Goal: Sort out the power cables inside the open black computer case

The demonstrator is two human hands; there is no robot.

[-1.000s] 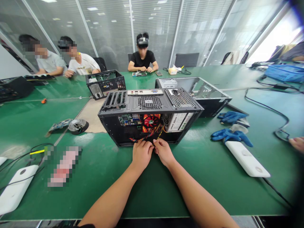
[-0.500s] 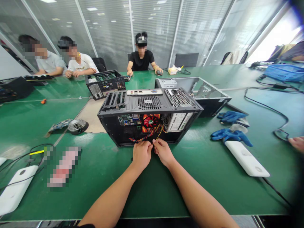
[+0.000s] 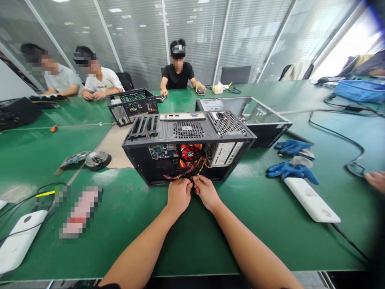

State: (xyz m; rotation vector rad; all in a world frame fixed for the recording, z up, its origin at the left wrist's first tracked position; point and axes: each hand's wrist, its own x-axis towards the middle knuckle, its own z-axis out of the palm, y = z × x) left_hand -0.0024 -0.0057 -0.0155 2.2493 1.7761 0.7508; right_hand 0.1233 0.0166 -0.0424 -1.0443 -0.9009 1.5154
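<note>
Along the near edge of the green bench (image 3: 120, 208), open room runs from a white device (image 3: 22, 241) at far left to a corded white device (image 3: 312, 199) at right. Farther in, a pink item (image 3: 81, 210), blurred out, lies left of a round metallic part (image 3: 98, 160); mid-bench stands the computer case (image 3: 188, 141), open side toward the near edge, with another case (image 3: 267, 136) close behind and blue gloves (image 3: 291, 170) at right. By its lower rim the left hand (image 3: 179, 194) is curled, its grip hidden; just beside, the right hand (image 3: 207, 192) pinches a yellow-and-black cable (image 3: 200, 169)
</note>
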